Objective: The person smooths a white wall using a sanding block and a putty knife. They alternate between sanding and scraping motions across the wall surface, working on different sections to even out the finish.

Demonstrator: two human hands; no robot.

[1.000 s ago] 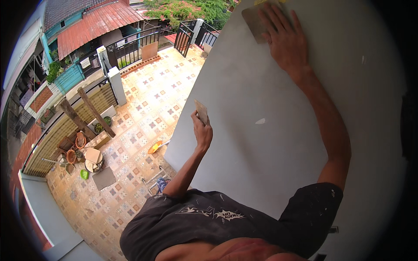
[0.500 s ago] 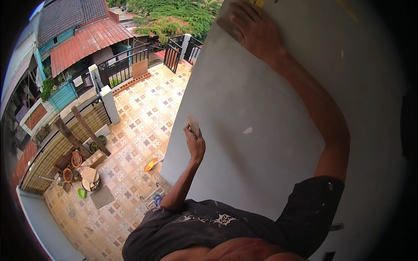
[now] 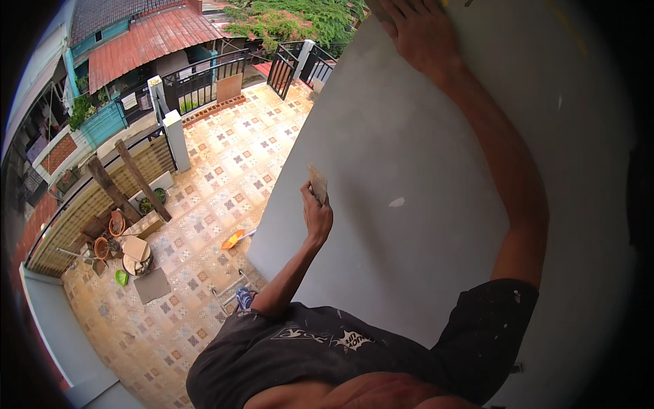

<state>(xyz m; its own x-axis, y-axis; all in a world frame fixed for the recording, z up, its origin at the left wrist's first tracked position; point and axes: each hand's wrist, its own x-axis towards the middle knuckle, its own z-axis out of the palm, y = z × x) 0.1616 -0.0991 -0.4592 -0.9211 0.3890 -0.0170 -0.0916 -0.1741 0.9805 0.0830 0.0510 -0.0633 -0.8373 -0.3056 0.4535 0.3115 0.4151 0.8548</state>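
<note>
My left hand [image 3: 318, 217] is closed around a thin, pale flat scraper [image 3: 317, 183], held upright in front of the grey wall [image 3: 436, 259] and apart from it. High up near the wall's left edge, my right hand [image 3: 426, 37] presses a dull flat scraper [image 3: 377, 9] against the surface, its fingers laid over the blade. The picture's top edge cuts off part of that hand. A small white patch [image 3: 396, 202] shows on the wall between my arms, and a yellow mark sits beside the right fingers.
Far below lies a patterned tile floor [image 3: 225, 170]. An orange object [image 3: 233, 239] lies near the wall's foot. Clay pots [image 3: 117, 222], wooden posts [image 3: 143, 180] and a green scoop-like thing [image 3: 121, 277] stand at the left. A black gate [image 3: 281, 70] is at the back.
The view has shifted slightly. My right hand has slid up and a little right along the wall with its scraper. The left hand has risen slightly and moved right, still holding its scraper.
</note>
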